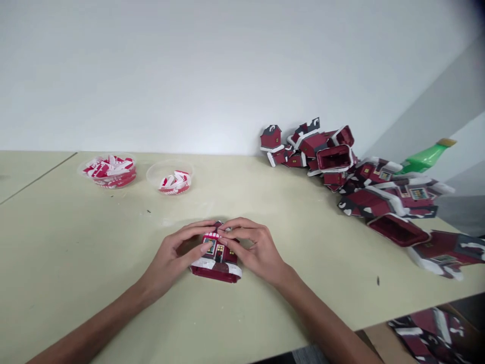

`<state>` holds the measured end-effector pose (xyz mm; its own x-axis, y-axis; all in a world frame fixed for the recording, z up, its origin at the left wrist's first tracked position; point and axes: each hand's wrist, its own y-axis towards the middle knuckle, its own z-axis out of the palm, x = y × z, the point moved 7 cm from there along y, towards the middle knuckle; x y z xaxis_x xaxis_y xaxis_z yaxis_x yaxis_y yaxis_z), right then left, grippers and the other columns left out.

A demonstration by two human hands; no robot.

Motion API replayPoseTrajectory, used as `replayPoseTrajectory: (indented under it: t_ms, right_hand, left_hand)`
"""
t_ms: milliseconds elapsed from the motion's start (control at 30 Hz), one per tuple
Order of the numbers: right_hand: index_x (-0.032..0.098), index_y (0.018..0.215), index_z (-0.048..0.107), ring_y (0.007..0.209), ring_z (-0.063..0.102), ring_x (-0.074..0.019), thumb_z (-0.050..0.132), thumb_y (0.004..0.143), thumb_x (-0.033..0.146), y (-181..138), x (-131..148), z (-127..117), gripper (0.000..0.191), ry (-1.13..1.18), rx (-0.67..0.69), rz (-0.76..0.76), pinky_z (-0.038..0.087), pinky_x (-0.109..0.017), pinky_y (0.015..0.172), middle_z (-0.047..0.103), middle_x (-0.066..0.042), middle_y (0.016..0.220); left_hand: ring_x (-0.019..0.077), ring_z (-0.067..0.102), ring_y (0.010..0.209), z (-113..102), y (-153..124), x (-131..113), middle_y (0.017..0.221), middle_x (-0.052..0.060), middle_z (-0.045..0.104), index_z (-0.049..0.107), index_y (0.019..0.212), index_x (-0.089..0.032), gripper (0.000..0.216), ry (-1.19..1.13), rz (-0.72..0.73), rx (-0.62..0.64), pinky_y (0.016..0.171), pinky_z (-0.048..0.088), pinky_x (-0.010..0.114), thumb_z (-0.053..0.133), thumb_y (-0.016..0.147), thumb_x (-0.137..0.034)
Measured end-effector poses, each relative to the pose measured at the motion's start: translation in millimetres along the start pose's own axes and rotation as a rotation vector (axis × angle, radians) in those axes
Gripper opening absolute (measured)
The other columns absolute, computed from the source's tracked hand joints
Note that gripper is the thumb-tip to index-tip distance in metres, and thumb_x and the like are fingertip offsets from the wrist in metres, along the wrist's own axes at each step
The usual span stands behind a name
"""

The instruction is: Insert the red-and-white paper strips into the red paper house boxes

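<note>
A small dark-red paper house (217, 258) with white snow trim and lit windows lies on the pale table (76, 263) in front of me. My left hand (174, 253) curls around its left side, thumb pressed on the front wall. My right hand (253, 247) grips its right side, fingers bent over the top, where a small red-and-white striped awning piece (212, 235) sits under the fingertips. Both hands are closed on the house.
Two clear plastic tubs hold red-and-white striped pieces: a fuller one (109, 171) at far left, another (171, 178) beside it. A heap of finished paper houses (364, 182) spreads along the right. A green bottle (426, 157) lies behind it. More houses (432, 333) sit below the table edge.
</note>
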<state>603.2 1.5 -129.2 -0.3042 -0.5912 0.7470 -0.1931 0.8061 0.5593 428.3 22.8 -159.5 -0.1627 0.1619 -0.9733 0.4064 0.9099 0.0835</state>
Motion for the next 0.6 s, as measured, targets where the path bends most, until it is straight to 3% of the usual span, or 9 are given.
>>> replayPoseTrajectory:
  t_ms: [133, 300, 433, 533, 600]
  right_hand:
    - [0.024, 0.099, 0.077, 0.095, 0.070, -0.0175, 0.063, 0.095, 0.017, 0.9, 5.0, 4.4, 0.016, -0.129, 0.091, -0.069, 0.056, -0.037, 0.088, 0.075, -0.003, 0.109]
    - [0.026, 0.102, 0.078, 0.104, 0.069, -0.0183, 0.063, 0.097, 0.023, -1.0, -8.7, -1.7, 0.016, 0.018, 0.100, 0.057, 0.055, -0.035, 0.094, 0.073, -0.004, 0.116]
    - [0.030, 0.112, 0.077, 0.108, 0.069, -0.0184, 0.068, 0.094, 0.026, -7.3, -14.0, -9.0, 0.020, 0.075, 0.106, 0.093, 0.054, -0.034, 0.098, 0.072, -0.003, 0.118]
    - [0.030, 0.115, 0.075, 0.108, 0.069, -0.0178, 0.064, 0.096, 0.024, -11.9, -12.7, -13.1, 0.023, 0.042, 0.101, 0.072, 0.055, -0.031, 0.095, 0.072, -0.004, 0.117]
    - [0.029, 0.109, 0.077, 0.104, 0.069, -0.0172, 0.061, 0.098, 0.025, -13.7, -13.6, -17.2, 0.020, 0.008, 0.053, 0.091, 0.056, -0.029, 0.091, 0.073, -0.004, 0.113]
  left_hand:
    - [0.0284, 0.049, 0.140, -3.7, 2.9, -8.2, 0.146, 0.002, 0.057, 0.076, 0.114, -0.034, 0.033, 0.154, 0.052, 0.006, 0.119, 0.040, 0.046, 0.069, 0.087, -0.051]
    - [0.0268, 0.050, 0.138, 14.9, -1.2, -42.4, 0.149, 0.002, 0.055, 0.059, 0.139, -0.036, 0.060, 0.445, 0.222, 0.113, 0.118, 0.042, 0.048, 0.074, 0.083, -0.050]
    - [0.0222, 0.053, 0.138, 27.2, -3.8, -53.2, 0.135, -0.004, 0.067, 0.071, 0.123, -0.038, 0.033, 0.586, 0.286, 0.130, 0.125, 0.035, 0.046, 0.067, 0.091, -0.046]
    - [0.0221, 0.057, 0.134, 13.3, -13.3, -50.0, 0.130, -0.004, 0.069, 0.076, 0.113, -0.037, 0.024, 0.721, 0.316, 0.164, 0.126, 0.033, 0.046, 0.060, 0.096, -0.043]
    - [0.0235, 0.055, 0.136, -15.2, -23.6, -42.3, 0.133, -0.005, 0.067, 0.076, 0.114, -0.040, 0.025, 0.815, 0.299, 0.150, 0.123, 0.038, 0.047, 0.058, 0.097, -0.043]
